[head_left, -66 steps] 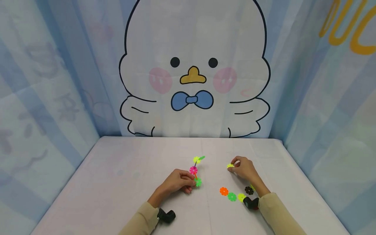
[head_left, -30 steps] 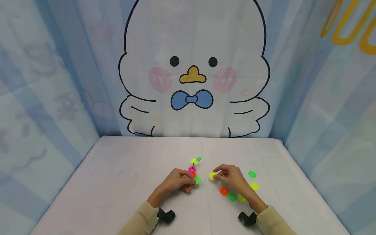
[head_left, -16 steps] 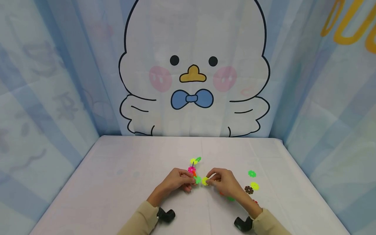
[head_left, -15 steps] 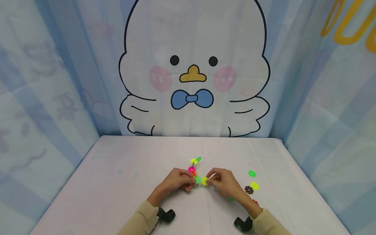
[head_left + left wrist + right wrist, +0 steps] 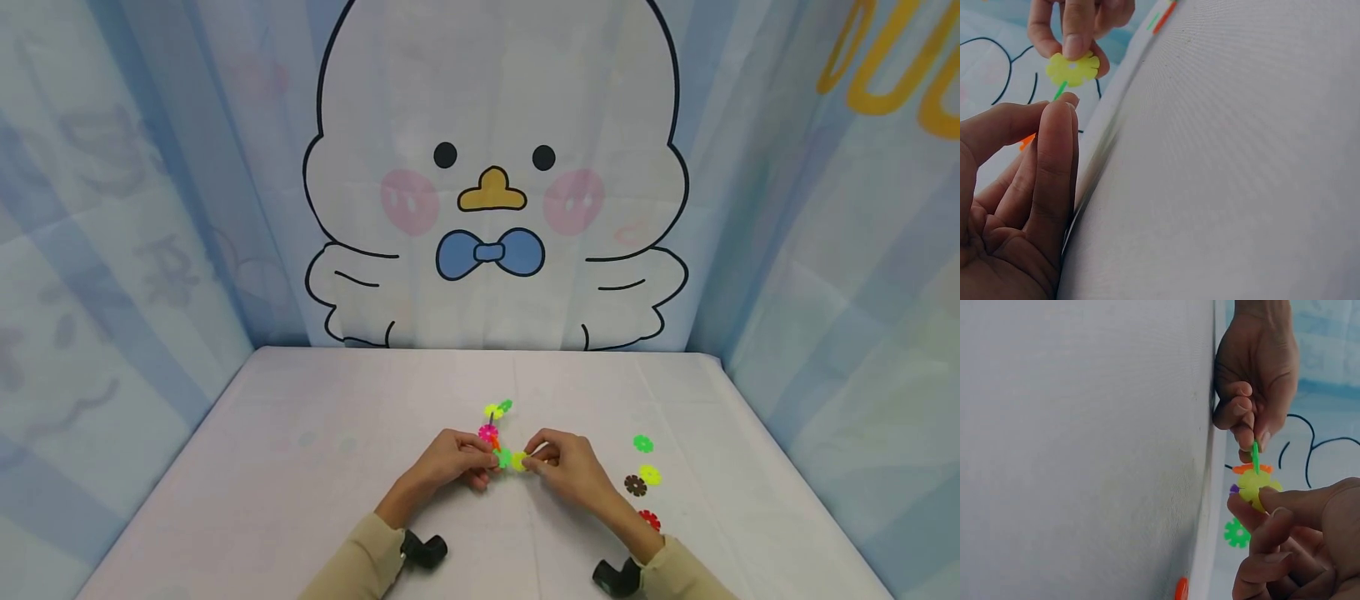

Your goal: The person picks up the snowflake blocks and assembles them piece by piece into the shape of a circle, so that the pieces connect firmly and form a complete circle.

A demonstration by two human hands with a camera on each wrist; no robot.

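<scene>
My left hand [image 5: 457, 458] pinches a green notched snowflake disc [image 5: 504, 458] at the near end of a small chain. From there the chain runs away from me through an orange disc [image 5: 496, 445], a pink disc [image 5: 488, 432], a yellow one and a green one [image 5: 506, 406]. Between thumb and fingertips, my right hand [image 5: 570, 467] holds a loose yellow disc [image 5: 519, 461] against the right side of the green one. In the right wrist view the green disc [image 5: 1255, 457] stands edge-on at the rim of the yellow disc [image 5: 1255, 486].
Right of my right hand lie loose discs on the white table [image 5: 375, 392]: green [image 5: 643, 443], yellow [image 5: 650, 475], brown [image 5: 635, 485] and red [image 5: 649, 521], the red one partly behind the forearm. An orange disc [image 5: 1182, 589] shows low in the right wrist view. Printed curtains enclose the table.
My right hand has carried the yellow disc leftward and nearer, up to the green disc. The left hand has stayed almost still, with the chain tilting slightly left.
</scene>
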